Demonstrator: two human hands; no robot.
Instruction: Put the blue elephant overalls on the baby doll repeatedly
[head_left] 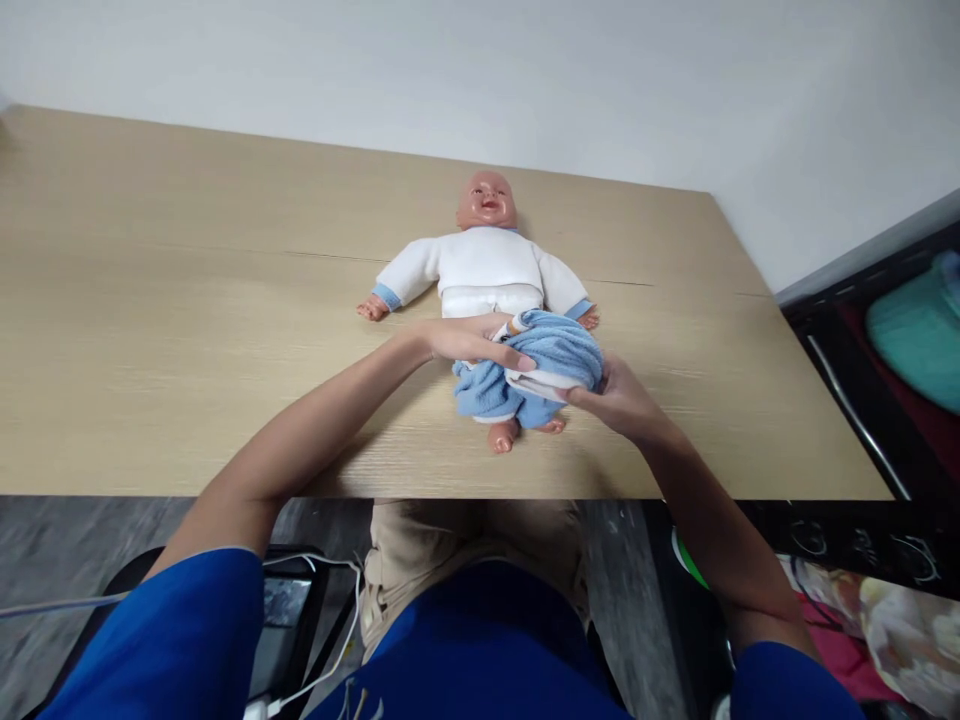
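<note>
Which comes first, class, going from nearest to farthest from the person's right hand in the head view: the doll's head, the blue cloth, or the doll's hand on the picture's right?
From the right hand:
1. Blue cloth: in its grip.
2. Doll's hand: just beyond, picture's right.
3. Doll's head: up and left, at the doll's top.

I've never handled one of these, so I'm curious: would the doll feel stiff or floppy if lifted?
Probably mixed. The doll's head is smooth and shiny, so it is likely hard and a little slippery. Its arms, in loose white sleeves, may flop. Lying face up with arms spread on the table, it seems unlikely to roll.
</note>
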